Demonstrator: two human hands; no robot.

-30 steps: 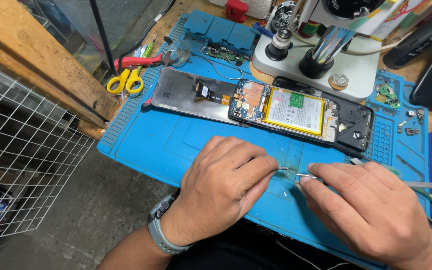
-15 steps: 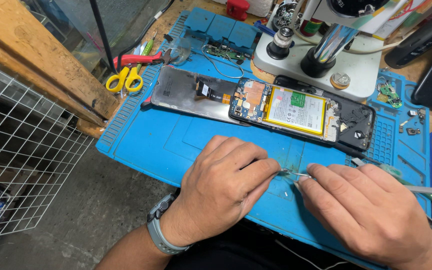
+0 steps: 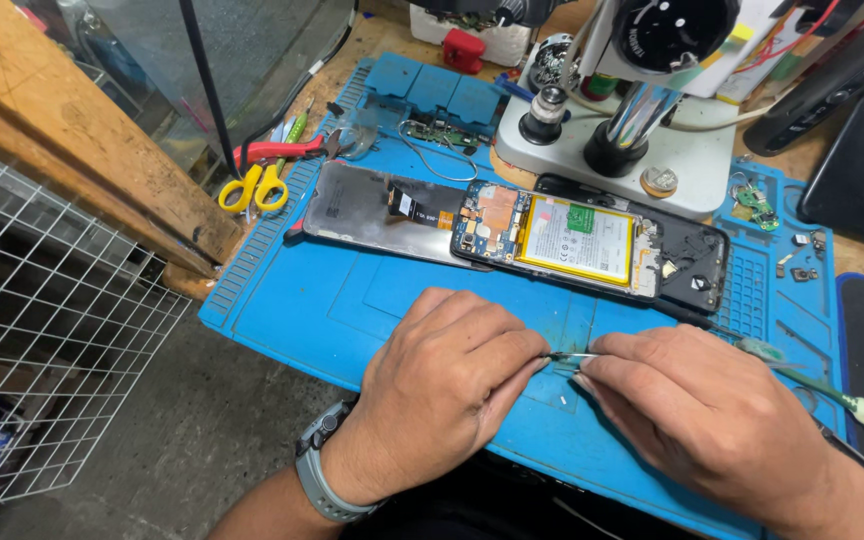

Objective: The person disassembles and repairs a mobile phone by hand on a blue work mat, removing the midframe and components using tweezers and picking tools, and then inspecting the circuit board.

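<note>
Head view: my left hand [image 3: 447,385] pinches a tiny part, right hand [image 3: 702,415] grips tweezers [image 3: 574,356] at its 9 o'clock; best keep wrists planted on the blue mat [image 3: 352,300], light squeeze.

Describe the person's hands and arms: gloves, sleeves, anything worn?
Both hands are bare, with no gloves or rings visible. The left hand has a grey wristband with a dark buckle, like a watch strap. The right hand shows nothing worn. No sleeves reach the forearms.
</note>
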